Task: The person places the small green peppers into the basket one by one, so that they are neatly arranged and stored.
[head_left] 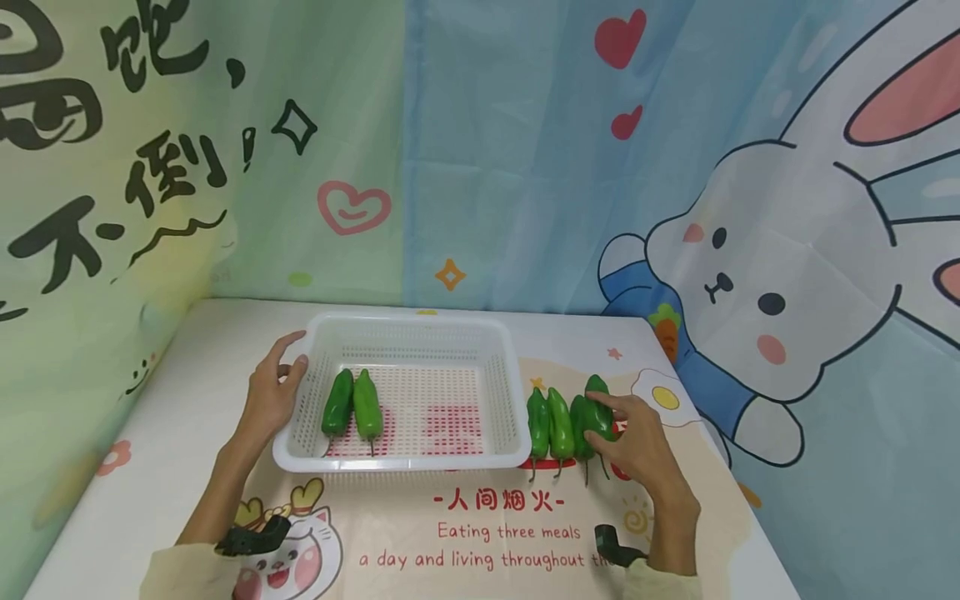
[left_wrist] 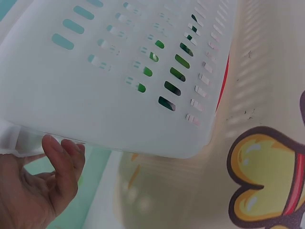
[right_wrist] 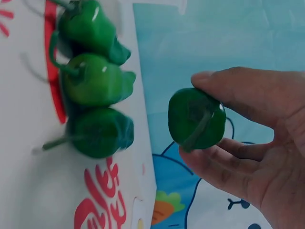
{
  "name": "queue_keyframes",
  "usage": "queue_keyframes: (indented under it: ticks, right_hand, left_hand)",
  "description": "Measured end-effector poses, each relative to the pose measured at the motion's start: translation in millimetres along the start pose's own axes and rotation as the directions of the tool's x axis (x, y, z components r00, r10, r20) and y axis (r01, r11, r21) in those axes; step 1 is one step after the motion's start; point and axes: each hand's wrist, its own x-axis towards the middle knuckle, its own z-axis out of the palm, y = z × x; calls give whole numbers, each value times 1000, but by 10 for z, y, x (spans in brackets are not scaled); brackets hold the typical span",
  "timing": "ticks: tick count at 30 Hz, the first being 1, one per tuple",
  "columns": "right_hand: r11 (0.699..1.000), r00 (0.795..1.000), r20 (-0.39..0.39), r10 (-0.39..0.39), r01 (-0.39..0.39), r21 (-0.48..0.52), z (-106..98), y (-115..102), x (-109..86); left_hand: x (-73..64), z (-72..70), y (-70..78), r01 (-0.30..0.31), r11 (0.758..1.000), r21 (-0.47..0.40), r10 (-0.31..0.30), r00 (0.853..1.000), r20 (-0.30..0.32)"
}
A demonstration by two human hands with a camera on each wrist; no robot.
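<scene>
Well, from my distance I see the left hand (head_left: 272, 398) at the 9 o'clock rim of the white basket (head_left: 401, 464); its fingers are bent, but I cannot tell if they pinch the edge. The basket seems thin plastic, light and slightly flexible, pierced with rows of slots. Inside it, toward 9 o'clock, a darker pepper (head_left: 338, 403) and a lighter pepper (head_left: 367, 406) lie side by side, stems toward 6 o'clock. Outside, at 3 o'clock, three loose peppers (head_left: 560, 423) make a row on the flat printed sheet (head_left: 397, 500). Farther at 3 o'clock, my right hand (head_left: 639, 437) grips the held pepper (right_wrist: 195, 117) between thumb and fingers, apart from the row in the right wrist view. I judge it light, firm and a little slippery, for the skin is glossy. I would hold its rounded body, because the thin stem could snap.
</scene>
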Motion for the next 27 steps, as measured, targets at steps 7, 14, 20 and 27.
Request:
queue_keyframes:
  ticks: [7, 14, 20, 27]
  right_hand:
    - [999, 1000, -6, -28, 28, 41, 25, -159, 24]
    - [994, 994, -23, -107, 108, 24, 29, -288, 75]
    - [990, 992, -10, -126, 127, 60, 0, -390, 102]
    - [983, 987, 4, -163, 163, 82, 2, -497, 164]
  left_hand:
    - [2, 14, -6, 5, 1000, 1, -5, 1000, -3]
    - [1, 11, -17, 6, 1000, 2, -6, 1000, -4]
    - [-6, 7, -13, 8, 1000, 2, -8, 1000, -4]
    - [-6, 6, 2, 10, 1000, 8, -10, 1000, -6]
